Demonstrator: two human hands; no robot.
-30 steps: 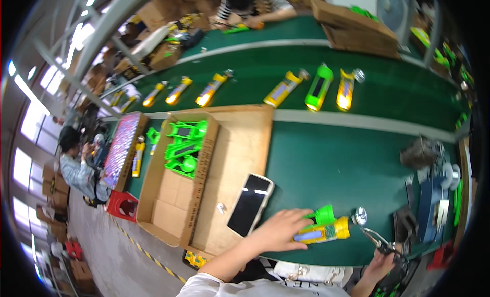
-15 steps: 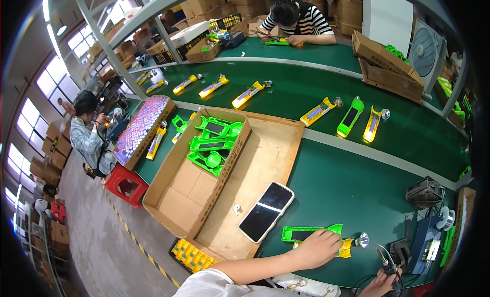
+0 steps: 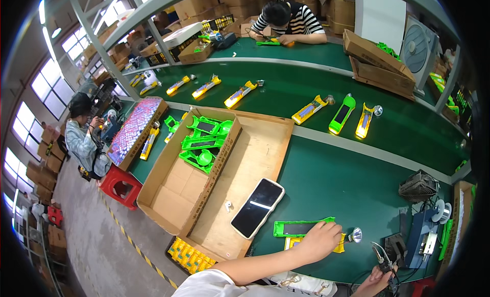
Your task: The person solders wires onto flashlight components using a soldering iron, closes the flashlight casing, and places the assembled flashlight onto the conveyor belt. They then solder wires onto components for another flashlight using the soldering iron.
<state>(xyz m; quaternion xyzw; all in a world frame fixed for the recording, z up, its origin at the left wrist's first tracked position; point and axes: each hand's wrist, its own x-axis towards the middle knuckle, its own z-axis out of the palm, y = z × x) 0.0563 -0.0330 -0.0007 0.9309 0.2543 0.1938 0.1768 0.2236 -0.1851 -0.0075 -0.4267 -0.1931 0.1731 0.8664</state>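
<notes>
My left hand (image 3: 320, 242) reaches across the green bench, its fingers bent down over an opened flashlight. They close on its yellow inner body (image 3: 292, 243), whose middle they hide. Alongside, on the far side, lies a green flashlight casing (image 3: 301, 228) with a dark panel. A shiny reflector (image 3: 356, 235) sticks out past my fingers on the right. At the lower edge, my right hand (image 3: 375, 282) grips a black corded tool (image 3: 387, 269) with a metal tip, which looks like a soldering iron. The tip is apart from the flashlight.
Left of my hands, a phone (image 3: 258, 207) and a small white earbud (image 3: 228, 206) lie on a wooden board (image 3: 258, 149). A carton (image 3: 168, 195) holds green casings. A blue soldering unit (image 3: 419, 241) stands at right. Beyond, flashlights (image 3: 310, 109) line the belt; two people work nearby.
My left hand has shifted slightly right along the flashlight, closer to the reflector. My right hand still grips the tool. The whole view has moved a little.
</notes>
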